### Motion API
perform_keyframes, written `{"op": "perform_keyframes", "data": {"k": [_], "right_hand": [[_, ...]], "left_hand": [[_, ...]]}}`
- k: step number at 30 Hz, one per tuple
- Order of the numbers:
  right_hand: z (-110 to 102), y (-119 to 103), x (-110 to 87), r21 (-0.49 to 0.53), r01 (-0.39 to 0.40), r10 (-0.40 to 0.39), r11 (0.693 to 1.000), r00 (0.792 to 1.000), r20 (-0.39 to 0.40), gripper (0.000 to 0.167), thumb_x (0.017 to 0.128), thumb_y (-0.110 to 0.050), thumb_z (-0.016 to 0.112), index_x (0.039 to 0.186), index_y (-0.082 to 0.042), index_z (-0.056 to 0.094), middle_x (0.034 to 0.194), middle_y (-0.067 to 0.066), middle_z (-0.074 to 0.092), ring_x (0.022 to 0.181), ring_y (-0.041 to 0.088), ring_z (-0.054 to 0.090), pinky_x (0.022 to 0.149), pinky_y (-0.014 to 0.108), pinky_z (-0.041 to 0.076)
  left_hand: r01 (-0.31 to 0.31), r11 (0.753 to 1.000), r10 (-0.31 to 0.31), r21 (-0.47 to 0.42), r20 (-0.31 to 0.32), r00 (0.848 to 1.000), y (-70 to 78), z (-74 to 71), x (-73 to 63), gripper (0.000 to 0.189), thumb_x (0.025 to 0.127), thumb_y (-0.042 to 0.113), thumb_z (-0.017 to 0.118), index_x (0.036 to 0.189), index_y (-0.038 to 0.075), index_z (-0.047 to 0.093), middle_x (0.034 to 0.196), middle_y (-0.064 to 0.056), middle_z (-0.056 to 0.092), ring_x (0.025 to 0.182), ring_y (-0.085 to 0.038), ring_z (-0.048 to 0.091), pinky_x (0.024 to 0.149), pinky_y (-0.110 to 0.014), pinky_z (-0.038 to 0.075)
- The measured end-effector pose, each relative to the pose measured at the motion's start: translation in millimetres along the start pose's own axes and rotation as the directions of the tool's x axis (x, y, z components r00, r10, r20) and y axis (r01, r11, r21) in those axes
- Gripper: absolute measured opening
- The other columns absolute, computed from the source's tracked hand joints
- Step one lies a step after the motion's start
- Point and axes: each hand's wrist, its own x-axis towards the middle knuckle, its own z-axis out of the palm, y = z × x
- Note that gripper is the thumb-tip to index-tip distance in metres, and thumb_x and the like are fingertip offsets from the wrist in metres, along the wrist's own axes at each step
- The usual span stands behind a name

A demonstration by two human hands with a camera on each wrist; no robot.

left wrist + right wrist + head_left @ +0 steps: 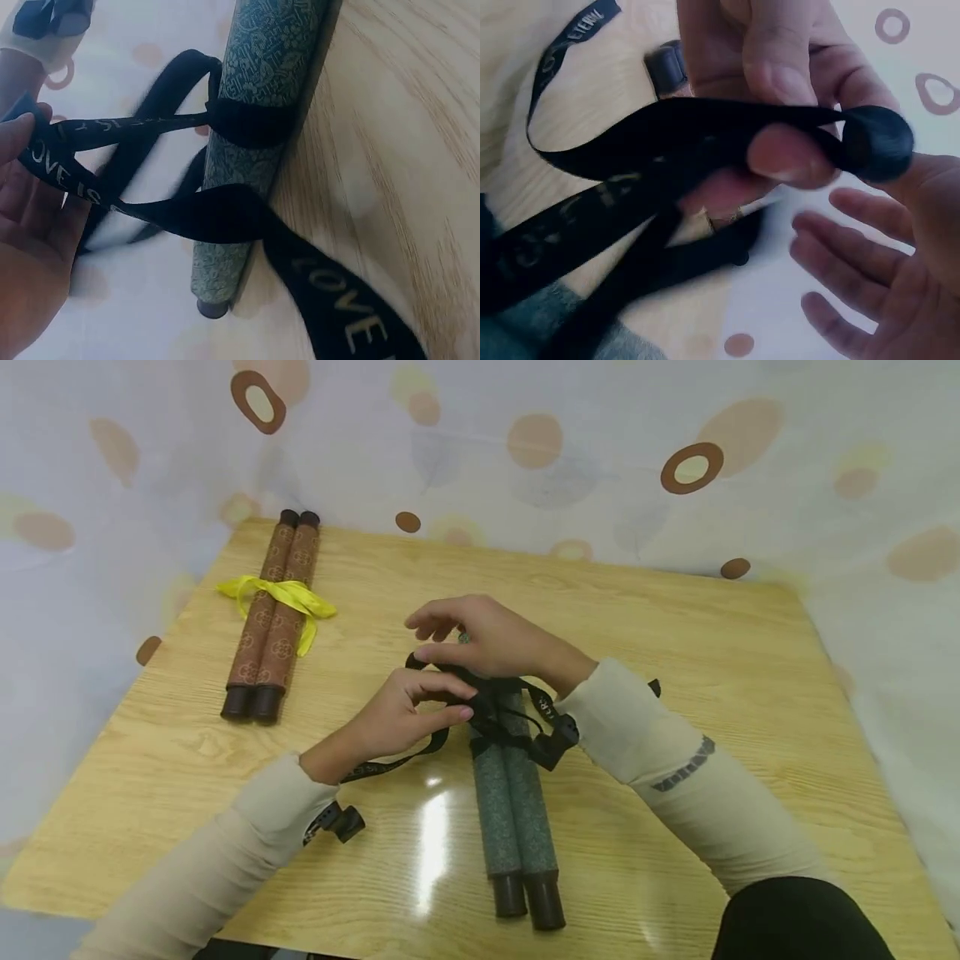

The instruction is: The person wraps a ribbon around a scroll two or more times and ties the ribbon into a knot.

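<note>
Two green patterned scrolls (517, 810) with dark end caps lie side by side, pointing away from me. A black ribbon (247, 124) with gold lettering crosses them, its loose lengths rising in loops. My left hand (393, 714) pinches the ribbon between thumb and fingertips above the scrolls. Just beyond it, my right hand (491, 635) reaches across from the right, thumb straight and the other fingers loosely bent, apart from the thumb. At the thumb tip the ribbon bends round in a loop, seen end-on in the right wrist view. Part of the crossing lies hidden under the hands.
Two brown patterned scrolls (270, 635), tied with a yellow ribbon (296, 596) in a bow, lie at the left back of the wooden table (675, 627). A patterned pale cloth (480, 452) hangs behind. Small black cameras sit at both wrists.
</note>
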Motion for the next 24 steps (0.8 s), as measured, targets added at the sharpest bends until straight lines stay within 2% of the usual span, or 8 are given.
{"op": "perform_keyframes", "data": {"k": [3,8,13,17,19,21,23,24], "right_hand": [[-5.0,0.0,-23.5,-0.026,-0.024,0.024,0.999,1.0,-0.014,0.033,0.1,-0.022,0.063,0.129,-0.007,0.064,0.124,0.009,0.069,0.106,0.021,0.066,0.093,0.039,0.053],[-7.7,3.5,-58.8,-0.099,-0.114,0.11,0.989,0.993,-0.042,0.025,0.097,-0.027,0.067,0.115,-0.011,0.073,0.106,0.002,0.076,0.087,0.013,0.068,0.074,0.033,0.055],[-2.4,3.6,-69.1,-0.142,-0.146,0.137,0.979,0.988,-0.069,0.018,0.095,-0.026,0.069,0.104,-0.012,0.077,0.095,0.002,0.077,0.071,0.012,0.066,0.066,0.03,0.052],[-1.9,5.0,-71.8,-0.146,-0.188,0.172,0.971,0.978,-0.114,0.01,0.094,-0.021,0.071,0.095,-0.013,0.077,0.085,0.001,0.076,0.062,0.014,0.058,0.061,0.029,0.047],[-3.1,7.1,-73.4,-0.147,-0.198,0.179,0.969,0.975,-0.131,0.009,0.093,-0.021,0.072,0.092,-0.013,0.076,0.083,0.001,0.075,0.06,0.015,0.056,0.06,0.029,0.045],[-4.5,9.6,-75.5,-0.146,-0.207,0.185,0.967,0.971,-0.149,0.009,0.092,-0.022,0.073,0.09,-0.013,0.075,0.081,0.001,0.074,0.06,0.015,0.056,0.06,0.029,0.045],[-5.8,12.1,-77.8,-0.138,-0.221,0.197,0.965,0.966,-0.165,0.01,0.091,-0.022,0.074,0.089,-0.013,0.074,0.081,0.001,0.073,0.06,0.015,0.056,0.06,0.029,0.046],[-6.3,13.5,-78.6,-0.137,-0.226,0.202,0.964,0.964,-0.17,0.01,0.091,-0.023,0.075,0.088,-0.013,0.074,0.081,0.001,0.073,0.06,0.015,0.056,0.06,0.029,0.046]], "left_hand": [[-0.001,0.999,0.001,0.045,-0.019,1.0,2.5,2.6,3.1,0.021,0.094,0.004,0.067,0.111,-0.007,0.071,0.105,-0.022,0.073,0.088,-0.001,0.067,0.084,-0.033,0.058],[0.005,0.995,0.0,0.095,-0.051,0.999,3.7,6.8,12.7,0.018,0.093,0.002,0.067,0.11,0.0,0.073,0.106,-0.015,0.076,0.093,-0.009,0.07,0.088,-0.033,0.057],[0.022,0.993,-0.015,0.112,-0.067,0.998,1.9,13.5,20.1,0.019,0.094,0.006,0.068,0.112,0.003,0.071,0.105,-0.012,0.075,0.095,-0.019,0.072,0.088,-0.034,0.057],[0.063,0.993,-0.056,0.096,-0.066,0.996,-0.5,13.9,21.6,0.021,0.094,0.008,0.069,0.113,0.004,0.061,0.104,-0.013,0.074,0.097,-0.021,0.072,0.09,-0.035,0.056],[0.085,0.993,-0.082,0.08,-0.043,0.996,-3.2,9.2,20.3,0.018,0.096,0.007,0.065,0.112,0.004,0.057,0.106,-0.014,0.073,0.1,-0.023,0.071,0.089,-0.037,0.056],[0.105,0.986,-0.108,0.127,0.011,0.994,-8.6,1.1,17.2,0.013,0.098,0.004,0.06,0.111,0.003,0.059,0.107,-0.015,0.073,0.103,-0.026,0.07,0.089,-0.04,0.056],[0.114,0.962,-0.14,0.247,0.094,0.986,-18.1,-8.5,12.2,0.015,0.097,-0.001,0.057,0.111,0.002,0.063,0.109,-0.014,0.072,0.104,-0.028,0.069,0.088,-0.042,0.056],[0.103,0.936,-0.158,0.337,0.139,0.978,-22.9,-13.1,8.9,0.018,0.095,-0.003,0.058,0.11,0.003,0.066,0.11,-0.013,0.071,0.104,-0.028,0.067,0.089,-0.043,0.054]]}}
